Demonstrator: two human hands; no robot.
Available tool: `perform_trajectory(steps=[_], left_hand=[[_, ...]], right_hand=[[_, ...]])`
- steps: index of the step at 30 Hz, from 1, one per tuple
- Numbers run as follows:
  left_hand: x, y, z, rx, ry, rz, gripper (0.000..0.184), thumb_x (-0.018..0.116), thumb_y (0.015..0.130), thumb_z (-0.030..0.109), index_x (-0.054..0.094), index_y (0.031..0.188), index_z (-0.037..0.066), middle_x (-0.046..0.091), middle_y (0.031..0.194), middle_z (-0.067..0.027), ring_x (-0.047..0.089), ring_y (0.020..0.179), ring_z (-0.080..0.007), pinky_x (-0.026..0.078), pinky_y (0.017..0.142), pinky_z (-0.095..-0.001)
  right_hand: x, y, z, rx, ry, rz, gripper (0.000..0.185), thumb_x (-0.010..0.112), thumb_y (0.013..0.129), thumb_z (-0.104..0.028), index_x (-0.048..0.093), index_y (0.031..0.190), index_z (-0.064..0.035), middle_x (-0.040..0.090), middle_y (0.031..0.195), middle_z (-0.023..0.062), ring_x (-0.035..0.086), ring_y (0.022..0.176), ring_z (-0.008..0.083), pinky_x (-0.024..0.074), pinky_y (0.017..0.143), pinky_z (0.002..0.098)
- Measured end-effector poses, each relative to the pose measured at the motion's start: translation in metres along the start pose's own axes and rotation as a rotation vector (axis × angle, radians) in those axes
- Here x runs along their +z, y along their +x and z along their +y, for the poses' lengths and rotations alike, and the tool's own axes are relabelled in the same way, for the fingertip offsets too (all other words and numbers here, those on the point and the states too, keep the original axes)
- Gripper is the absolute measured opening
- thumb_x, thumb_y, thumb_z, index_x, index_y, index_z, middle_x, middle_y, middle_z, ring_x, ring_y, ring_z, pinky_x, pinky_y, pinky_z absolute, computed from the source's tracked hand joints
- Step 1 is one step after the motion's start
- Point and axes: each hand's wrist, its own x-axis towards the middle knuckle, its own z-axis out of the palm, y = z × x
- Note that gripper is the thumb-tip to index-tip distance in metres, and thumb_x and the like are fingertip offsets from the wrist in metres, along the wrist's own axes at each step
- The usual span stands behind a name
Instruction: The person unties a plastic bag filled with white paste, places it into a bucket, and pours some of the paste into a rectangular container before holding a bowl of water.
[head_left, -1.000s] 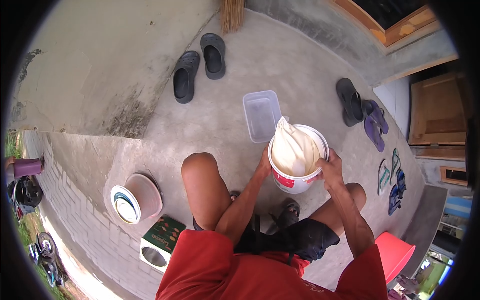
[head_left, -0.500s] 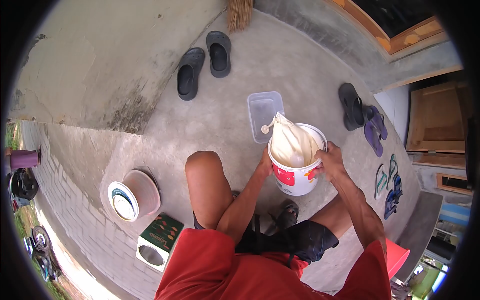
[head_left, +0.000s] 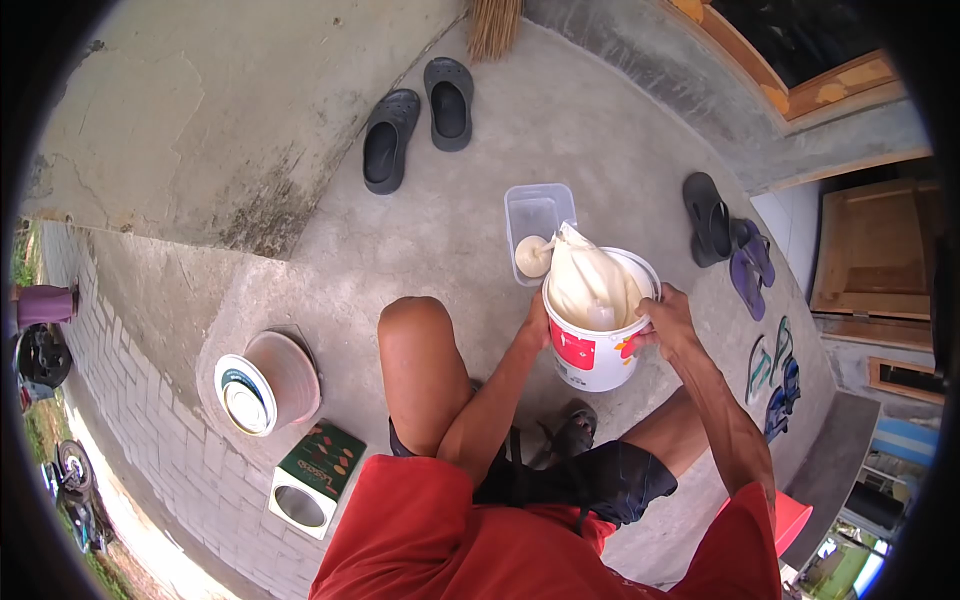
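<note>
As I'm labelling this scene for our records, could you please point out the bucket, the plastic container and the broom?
Bucket (head_left: 603, 363): head view, on its outer wall below the rim.
Plastic container (head_left: 538, 211): head view, on its bare bottom.
Broom (head_left: 494, 30): head view, on its bristles.

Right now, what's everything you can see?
Bucket: 1, white and red, middle
Bag: 1, cream, mostly in bucket
Tub: 1, clear, ahead
Blob: 1, cream, over tub
Clogs: 2, grey, top
Shoes: 1 or 2, black, right
Sandals: 6, purple, teal, blue, right
Broom: 1, tan, top
Box: 1, green-white, left
Round container: 1, pinkish-white, left
Motorbike: at least 1, dark, left
Door: 1, brown, right
Plastic item: 1, red, lower right
Person: 1, purple clothing, left edge
Shirt: 1, red, bottom
Left hand: 1, bare, bucket's left
Right hand: 1, bare, bucket's right
</note>
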Motion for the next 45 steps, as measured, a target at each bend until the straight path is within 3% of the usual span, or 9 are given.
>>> perform_trajectory(steps=[4,6,12,25,45], left_hand=[[-0.001,-0.001,0.000,0.006,-0.024,-0.012,0.056,0.030,0.104,0.044,0.047,0.140,0.005,0.058,0.135,-0.0144,0.060,0.119,-0.0238,0.050,0.102,-0.0384],[-0.003,0.001,0.000,0.000,-0.022,-0.001,0.055,0.030,0.104,0.044,0.047,0.140,0.005,0.058,0.135,-0.0143,0.060,0.119,-0.0239,0.050,0.102,-0.0384],[-0.002,0.000,0.002,-0.028,-0.050,0.023,0.055,0.029,0.105,0.042,0.047,0.140,0.005,0.059,0.134,-0.0143,0.061,0.118,-0.0243,0.050,0.102,-0.0383],[-0.012,0.014,-0.007,0.028,-0.135,-0.013,0.050,0.038,0.103,0.039,0.049,0.137,0.005,0.061,0.131,-0.0138,0.063,0.114,-0.0235,0.051,0.099,-0.0378],[-0.009,0.012,-0.001,-0.008,-0.147,-0.037,0.052,0.035,0.104,0.041,0.046,0.140,0.006,0.060,0.133,-0.0138,0.062,0.116,-0.0233,0.051,0.100,-0.0373]], right_hand=[[0.002,0.000,-0.002,0.003,-0.013,-0.007,0.034,0.062,0.076,-0.004,0.057,0.109,0.0043,0.064,0.084,0.0136,0.063,0.055,0.0181,0.0583,0.044,0.0303],[0.003,0.000,-0.004,-0.008,-0.028,-0.001,0.036,0.063,0.074,-0.007,0.057,0.107,0.0057,0.064,0.083,0.0141,0.063,0.058,0.0188,0.0598,0.048,0.0348],[0.003,0.001,-0.006,0.000,-0.031,-0.009,0.031,0.062,0.076,-0.004,0.057,0.105,0.0051,0.064,0.082,0.0139,0.063,0.054,0.0185,0.0587,0.044,0.0309],[0.003,0.004,-0.010,0.002,-0.058,-0.013,0.031,0.062,0.073,-0.006,0.058,0.102,0.0039,0.063,0.080,0.0116,0.062,0.056,0.0166,0.0591,0.048,0.0333],[0.003,0.006,-0.015,0.012,-0.057,-0.008,0.029,0.062,0.072,-0.005,0.059,0.100,0.0042,0.059,0.070,0.0060,0.053,0.049,0.0102,0.0583,0.045,0.0315]])
